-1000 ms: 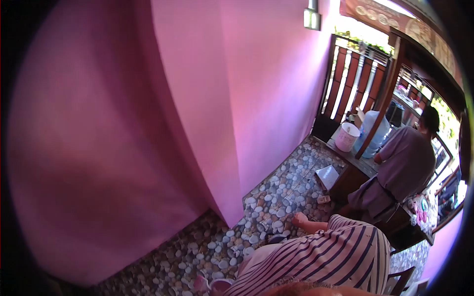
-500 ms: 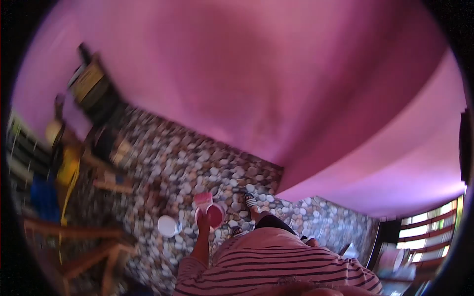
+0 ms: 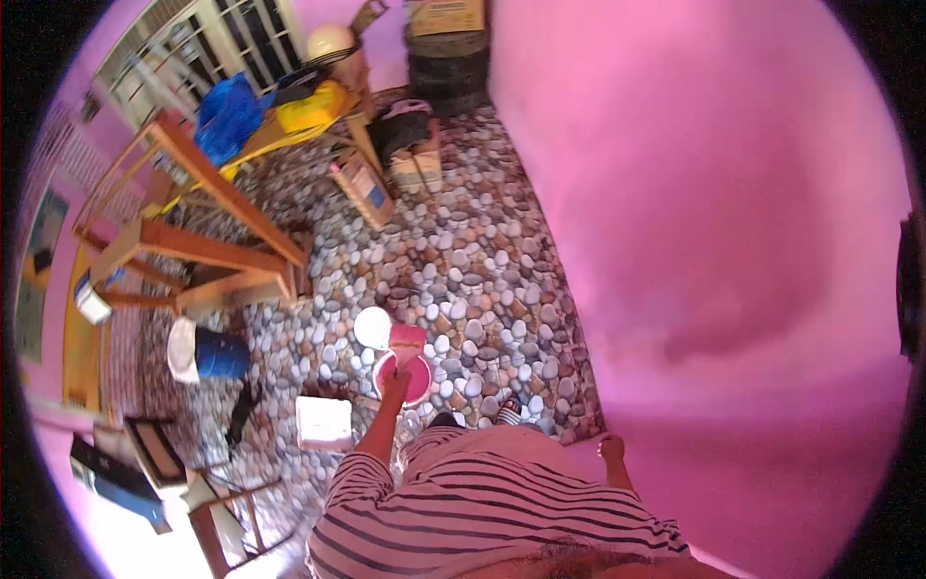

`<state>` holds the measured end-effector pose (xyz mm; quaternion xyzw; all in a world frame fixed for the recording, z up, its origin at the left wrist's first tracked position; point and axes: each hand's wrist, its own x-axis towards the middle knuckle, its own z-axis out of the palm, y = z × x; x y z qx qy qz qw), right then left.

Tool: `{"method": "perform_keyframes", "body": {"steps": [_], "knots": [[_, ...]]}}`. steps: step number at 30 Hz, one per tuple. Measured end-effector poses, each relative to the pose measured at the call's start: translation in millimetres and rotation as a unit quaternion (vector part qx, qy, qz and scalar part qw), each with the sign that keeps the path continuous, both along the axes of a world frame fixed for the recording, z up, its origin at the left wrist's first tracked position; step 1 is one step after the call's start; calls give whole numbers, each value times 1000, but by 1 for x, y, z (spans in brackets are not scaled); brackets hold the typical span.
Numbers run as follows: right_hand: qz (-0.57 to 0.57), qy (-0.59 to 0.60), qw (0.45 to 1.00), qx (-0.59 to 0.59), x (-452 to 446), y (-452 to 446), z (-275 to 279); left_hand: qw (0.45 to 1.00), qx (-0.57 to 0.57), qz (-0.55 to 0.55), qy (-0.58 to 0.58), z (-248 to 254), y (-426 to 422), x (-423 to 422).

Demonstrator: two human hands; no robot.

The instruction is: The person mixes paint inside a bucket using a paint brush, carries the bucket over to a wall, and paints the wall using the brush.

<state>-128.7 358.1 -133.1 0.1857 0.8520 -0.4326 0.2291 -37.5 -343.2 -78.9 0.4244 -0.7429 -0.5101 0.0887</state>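
My left hand [image 3: 394,383] is closed around a wide paintbrush [image 3: 407,338] with pink on it. The hand is at the near side of a white bucket [image 3: 419,384] of pink paint, and the brush extends over the far rim. Whether the fingers also grip that rim, I cannot tell. Just beyond stands a round white tub [image 3: 372,328]. My right hand [image 3: 612,448] hangs low at my right side by the pink wall [image 3: 694,241]. Its fingers are curled in, and nothing shows in them.
A wooden frame [image 3: 217,256] stands on the pebble-patterned floor [image 3: 463,241] at left. A blue container [image 3: 222,354] and a white box [image 3: 325,422] are nearer. Behind are a blue bag [image 3: 230,118], a carton [image 3: 363,188] and stacked tires [image 3: 448,72].
My view has swung left, bringing in more of the room and shifting the wall corner out to the right. My left hand still holds the brush. My right hand now shows beside the wall.
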Motion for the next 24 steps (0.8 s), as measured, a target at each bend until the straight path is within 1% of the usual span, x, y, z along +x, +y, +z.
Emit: {"method": "perform_keyframes", "body": {"steps": [1,2,3,5,6,7,8,9,10,11,12,13,14,15,16,17,18,19,21,22,23,24], "knots": [[-48,-4,996,-78,-33,-3,19,998,35,46,7,1,3,4],[29,-22,999,19,-62,-13,35,999,8,33,38,29,6,11],[53,-22,998,17,-85,-11,31,998,4,57,38,42,12,17],[58,53,992,103,-134,0,-10,988,-4,112,-109,68,9,25],[66,39,989,123,-149,-11,-4,981,-93,114,-124,81,16,30],[80,18,988,134,-158,-24,3,984,14,158,-78,67,12,44],[104,-3,985,140,-166,-40,10,981,0,180,-78,52,13,56],[133,-18,980,148,-174,-58,14,976,-15,202,-76,24,4,68],[167,-28,974,151,-183,-77,13,971,30,233,-34,53,18,71],[211,-37,965,152,-192,-105,16,960,16,281,7,23,17,79],[253,-37,955,149,-202,-136,16,944,92,306,86,34,25,77],[302,-37,942,146,-214,-171,18,933,101,332,92,19,26,81],[342,-32,929,140,-225,-209,19,950,44,307,28,-1,25,89],[381,-28,914,134,-235,-247,22,938,20,346,-8,-6,32,90],[414,-24,900,131,-244,-280,22,922,89,377,-7,23,41,82],[443,-16,887,127,-256,-314,24,923,50,359,-126,44,41,74],[470,-4,874,123,-270,-347,29,923,-21,348,-164,16,41,79],[492,11,862,121,-284,-380,35,936,-193,230,-182,-29,33,91],[527,35,841,117,-316,-438,47,901,-260,110,-328,5,44,80],[542,45,831,116,-332,-465,54,914,-209,172,-303,2,49,79],[553,55,823,118,-349,-490,62,918,-127,286,-244,-4,52,79],[563,62,816,120,-363,-513,70,892,-40,417,-167,-8,57,79]]}}
